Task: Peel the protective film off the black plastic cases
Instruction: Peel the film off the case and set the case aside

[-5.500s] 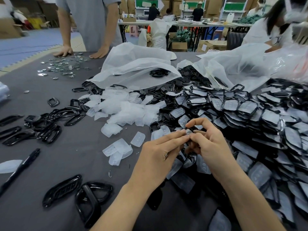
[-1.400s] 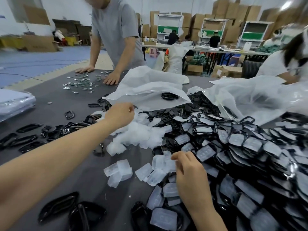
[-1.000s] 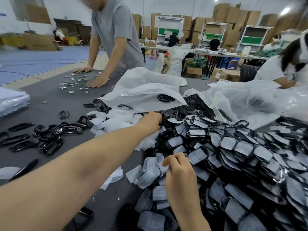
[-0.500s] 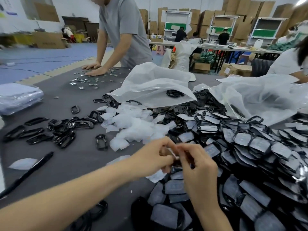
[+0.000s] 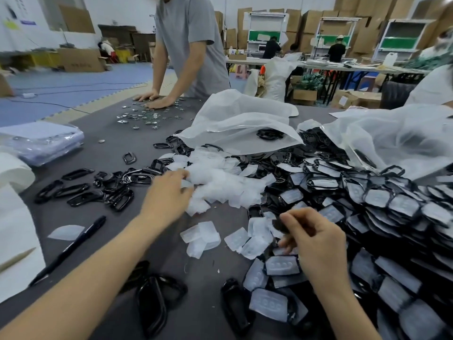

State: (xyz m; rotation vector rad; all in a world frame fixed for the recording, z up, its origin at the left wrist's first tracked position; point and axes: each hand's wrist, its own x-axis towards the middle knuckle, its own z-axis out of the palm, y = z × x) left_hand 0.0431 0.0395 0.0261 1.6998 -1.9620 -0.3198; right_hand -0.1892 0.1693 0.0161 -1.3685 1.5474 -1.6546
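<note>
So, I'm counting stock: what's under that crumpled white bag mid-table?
One black case shows in the mouth of the white bag; more black cases poke out under its left edge. Anything deeper is hidden by the plastic.

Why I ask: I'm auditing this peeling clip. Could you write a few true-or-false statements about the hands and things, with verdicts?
1. The right hand pinches a black case. True.
2. The left hand touches the film pile. True.
3. The pen is held in the left hand. False: it lies on the table, to the left of the left forearm, and no hand touches it.
4. The person in grey keeps both hands off the table. False: both hands rest on its far edge, among small metal pieces.
</note>
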